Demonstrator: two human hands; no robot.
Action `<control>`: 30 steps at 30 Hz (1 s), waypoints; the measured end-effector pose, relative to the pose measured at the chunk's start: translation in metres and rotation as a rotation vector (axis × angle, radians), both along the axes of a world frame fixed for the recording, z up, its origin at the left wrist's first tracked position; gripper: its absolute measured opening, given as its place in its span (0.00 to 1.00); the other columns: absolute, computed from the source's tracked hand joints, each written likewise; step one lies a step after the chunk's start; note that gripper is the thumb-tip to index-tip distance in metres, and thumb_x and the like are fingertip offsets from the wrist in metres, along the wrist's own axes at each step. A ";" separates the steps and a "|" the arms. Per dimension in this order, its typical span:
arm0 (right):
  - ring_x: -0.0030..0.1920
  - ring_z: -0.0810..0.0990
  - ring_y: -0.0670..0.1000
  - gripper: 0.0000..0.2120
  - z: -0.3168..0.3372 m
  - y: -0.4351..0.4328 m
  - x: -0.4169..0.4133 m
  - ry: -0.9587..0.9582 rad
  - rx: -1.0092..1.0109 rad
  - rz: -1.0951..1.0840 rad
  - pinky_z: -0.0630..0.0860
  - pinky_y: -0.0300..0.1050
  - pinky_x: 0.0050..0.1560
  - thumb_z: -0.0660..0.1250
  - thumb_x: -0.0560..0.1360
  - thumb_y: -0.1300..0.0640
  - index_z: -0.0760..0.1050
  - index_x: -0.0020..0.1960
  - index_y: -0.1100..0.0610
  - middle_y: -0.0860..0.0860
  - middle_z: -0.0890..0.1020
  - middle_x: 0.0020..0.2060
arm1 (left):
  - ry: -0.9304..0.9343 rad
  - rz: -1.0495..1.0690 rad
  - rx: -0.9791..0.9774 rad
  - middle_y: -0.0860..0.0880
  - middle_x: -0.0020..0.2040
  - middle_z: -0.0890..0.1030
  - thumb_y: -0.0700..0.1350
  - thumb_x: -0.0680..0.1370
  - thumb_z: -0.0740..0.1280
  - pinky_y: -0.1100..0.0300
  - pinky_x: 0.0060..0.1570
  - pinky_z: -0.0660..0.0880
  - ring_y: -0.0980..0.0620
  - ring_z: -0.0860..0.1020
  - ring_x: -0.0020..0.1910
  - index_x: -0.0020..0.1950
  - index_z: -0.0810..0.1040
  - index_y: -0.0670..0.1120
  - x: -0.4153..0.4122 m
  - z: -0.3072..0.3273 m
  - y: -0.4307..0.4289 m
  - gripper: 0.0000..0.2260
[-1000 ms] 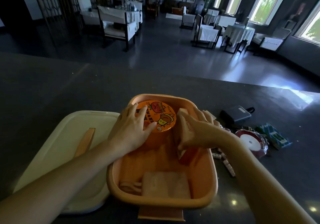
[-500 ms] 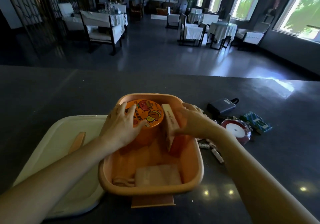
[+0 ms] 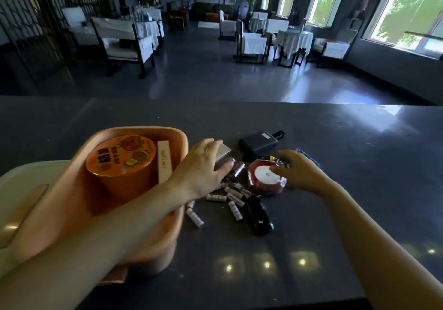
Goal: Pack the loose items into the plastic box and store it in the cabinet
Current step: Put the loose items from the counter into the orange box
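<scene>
Both hands are stretched over loose items scattered on the dark stone counter (image 3: 335, 165), just right of the orange plastic box (image 3: 79, 189). The left hand (image 3: 203, 165) lies spread on a small silver box (image 3: 221, 152), nothing clenched; the right hand (image 3: 299, 173) touches a cellophane-wrapped red ribbon spool (image 3: 265, 180), grip unclear. The spool looks light, its wrap likely slippery, best taken by the rim.
</scene>
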State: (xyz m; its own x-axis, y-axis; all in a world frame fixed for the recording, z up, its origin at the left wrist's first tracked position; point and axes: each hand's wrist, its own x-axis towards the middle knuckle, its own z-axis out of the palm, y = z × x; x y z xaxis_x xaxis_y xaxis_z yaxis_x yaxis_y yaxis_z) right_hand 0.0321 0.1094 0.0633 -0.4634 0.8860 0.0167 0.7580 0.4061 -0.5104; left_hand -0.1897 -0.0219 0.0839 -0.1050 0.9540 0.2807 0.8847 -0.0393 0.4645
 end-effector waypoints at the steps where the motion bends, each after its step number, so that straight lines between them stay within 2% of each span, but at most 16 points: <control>1: 0.56 0.76 0.52 0.25 -0.004 0.008 0.011 -0.002 -0.009 0.005 0.71 0.44 0.53 0.69 0.71 0.49 0.70 0.66 0.55 0.54 0.77 0.60 | -0.011 0.003 -0.038 0.46 0.72 0.63 0.58 0.76 0.59 0.59 0.67 0.56 0.49 0.60 0.71 0.73 0.59 0.46 0.012 -0.005 0.009 0.29; 3: 0.56 0.76 0.51 0.29 -0.010 0.021 0.029 0.003 -0.040 0.026 0.69 0.43 0.53 0.70 0.70 0.47 0.68 0.67 0.54 0.53 0.77 0.60 | -0.006 0.018 -0.151 0.46 0.73 0.62 0.58 0.75 0.61 0.55 0.68 0.59 0.48 0.60 0.71 0.73 0.58 0.47 0.030 -0.016 0.026 0.30; 6: 0.61 0.73 0.52 0.35 -0.018 0.037 0.041 0.022 -0.095 0.076 0.68 0.44 0.58 0.71 0.69 0.44 0.63 0.71 0.52 0.53 0.73 0.65 | -0.005 0.045 -0.333 0.44 0.74 0.59 0.59 0.74 0.62 0.53 0.70 0.57 0.47 0.58 0.72 0.74 0.56 0.46 0.044 -0.040 0.040 0.34; 9: 0.66 0.68 0.55 0.40 -0.023 0.044 0.037 0.014 -0.143 0.177 0.67 0.55 0.65 0.72 0.66 0.42 0.59 0.72 0.49 0.53 0.68 0.69 | -0.045 0.106 -0.459 0.43 0.75 0.56 0.61 0.74 0.61 0.52 0.70 0.56 0.45 0.56 0.73 0.74 0.53 0.46 0.044 -0.062 0.043 0.35; 12: 0.66 0.66 0.56 0.44 -0.034 0.046 0.024 0.013 -0.203 0.254 0.66 0.59 0.65 0.73 0.63 0.39 0.56 0.72 0.45 0.52 0.65 0.69 | -0.033 0.181 -0.499 0.44 0.75 0.55 0.61 0.75 0.59 0.52 0.70 0.55 0.46 0.55 0.73 0.75 0.53 0.45 0.035 -0.071 0.045 0.34; 16: 0.72 0.54 0.57 0.51 -0.046 0.053 0.008 -0.065 -0.203 0.322 0.52 0.62 0.69 0.73 0.59 0.34 0.48 0.73 0.41 0.48 0.57 0.73 | -0.010 0.207 -0.393 0.44 0.73 0.60 0.58 0.76 0.60 0.53 0.70 0.57 0.47 0.59 0.72 0.73 0.58 0.45 0.018 -0.054 0.059 0.30; 20: 0.73 0.46 0.57 0.56 -0.055 0.059 -0.003 -0.217 -0.170 0.395 0.44 0.63 0.68 0.73 0.57 0.33 0.42 0.73 0.40 0.49 0.51 0.75 | 0.263 0.309 -0.250 0.44 0.74 0.60 0.61 0.76 0.57 0.52 0.70 0.51 0.46 0.57 0.73 0.73 0.59 0.46 -0.015 -0.030 0.068 0.31; 22: 0.73 0.45 0.58 0.57 -0.059 0.059 -0.006 -0.287 -0.120 0.410 0.43 0.64 0.68 0.73 0.56 0.33 0.40 0.73 0.40 0.51 0.49 0.75 | 0.372 0.377 -0.206 0.43 0.73 0.60 0.61 0.75 0.57 0.49 0.70 0.52 0.44 0.58 0.72 0.72 0.60 0.45 -0.020 -0.025 0.070 0.30; 24: 0.73 0.47 0.58 0.57 -0.062 0.059 -0.007 -0.290 -0.072 0.401 0.44 0.63 0.67 0.73 0.57 0.34 0.40 0.73 0.40 0.53 0.51 0.74 | 0.425 0.356 -0.113 0.42 0.72 0.63 0.58 0.75 0.60 0.49 0.70 0.49 0.44 0.58 0.72 0.70 0.64 0.44 -0.019 -0.024 0.073 0.28; 26: 0.71 0.50 0.57 0.57 -0.062 0.060 -0.007 -0.254 -0.043 0.386 0.46 0.62 0.67 0.73 0.57 0.34 0.41 0.73 0.40 0.53 0.55 0.72 | 0.385 0.347 -0.073 0.43 0.72 0.64 0.55 0.75 0.62 0.49 0.71 0.48 0.45 0.57 0.73 0.69 0.66 0.44 -0.021 -0.023 0.074 0.25; 30: 0.69 0.55 0.57 0.56 -0.054 0.063 -0.011 -0.176 -0.092 0.337 0.50 0.60 0.67 0.73 0.56 0.34 0.42 0.72 0.38 0.52 0.60 0.69 | 0.224 0.421 -0.118 0.44 0.72 0.63 0.55 0.75 0.62 0.50 0.69 0.56 0.45 0.57 0.72 0.68 0.67 0.45 -0.027 -0.020 0.075 0.25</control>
